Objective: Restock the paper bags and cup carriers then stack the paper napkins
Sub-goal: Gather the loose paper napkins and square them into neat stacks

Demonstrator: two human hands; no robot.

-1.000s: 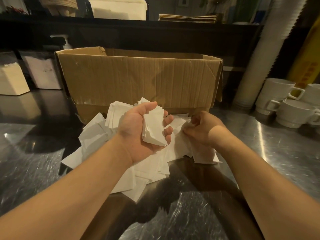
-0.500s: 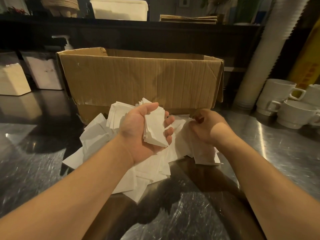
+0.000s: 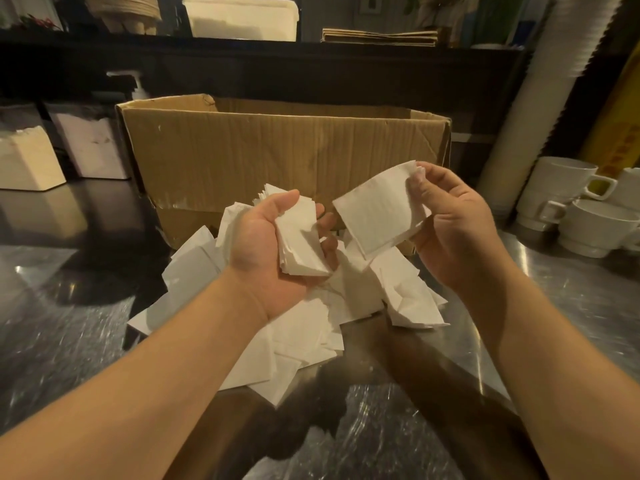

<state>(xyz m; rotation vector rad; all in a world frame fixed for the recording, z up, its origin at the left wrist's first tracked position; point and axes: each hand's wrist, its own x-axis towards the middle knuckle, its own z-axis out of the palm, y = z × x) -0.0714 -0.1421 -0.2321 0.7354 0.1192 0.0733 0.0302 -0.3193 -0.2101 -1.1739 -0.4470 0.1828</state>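
A loose pile of white paper napkins [image 3: 294, 327] lies on the steel counter in front of a brown cardboard box [image 3: 277, 157]. My left hand [image 3: 266, 251] is palm up and grips a small stack of napkins [image 3: 301, 240] between thumb and fingers. My right hand [image 3: 450, 223] is raised beside it and pinches a single white napkin [image 3: 377, 213] by its upper right corner. The single napkin hangs just right of the stack, apart from it.
White mugs [image 3: 568, 199] stand at the right. A tall column of stacked cups [image 3: 540, 81] leans behind them. Napkin holders [image 3: 27, 161] sit at the left. Flat paper bags [image 3: 377, 36] and a white bin [image 3: 242, 15] rest on the back shelf.
My right hand has lifted off the pile, up and to the right, with one napkin pinched in it. My left hand still holds its stack in about the same place.
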